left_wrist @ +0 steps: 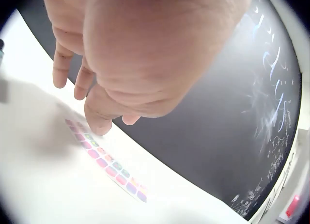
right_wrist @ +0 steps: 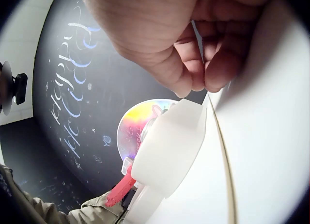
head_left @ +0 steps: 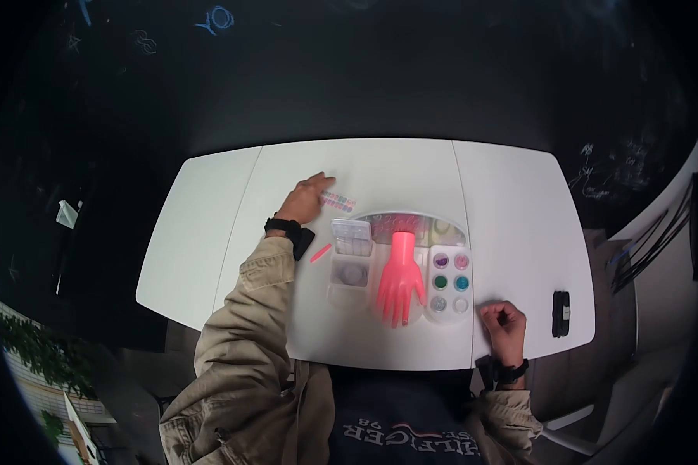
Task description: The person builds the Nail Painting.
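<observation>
The left hand (head_left: 306, 200) reaches over the back left of the table, fingers extended, at the left end of a small sheet of coloured nail stickers (head_left: 339, 203). In the left wrist view the thumb of this hand (left_wrist: 140, 54) is over one end of the sheet (left_wrist: 104, 161); whether it touches cannot be told. Near the front right of the table is the right hand (head_left: 506, 329), to the right of the white jar tray (head_left: 449, 314). In the right wrist view the right hand's (right_wrist: 189, 45) fingers are loosely curled, with no object visible in them.
A pink model hand (head_left: 399, 279) lies mid-table before a curved, colourful backing (head_left: 434, 226). Left of it are clear compartment boxes (head_left: 351, 271) and a pink stick (head_left: 321, 253). Several glitter jars (head_left: 440, 282) fill the tray. A black case (head_left: 561, 314) lies at the far right.
</observation>
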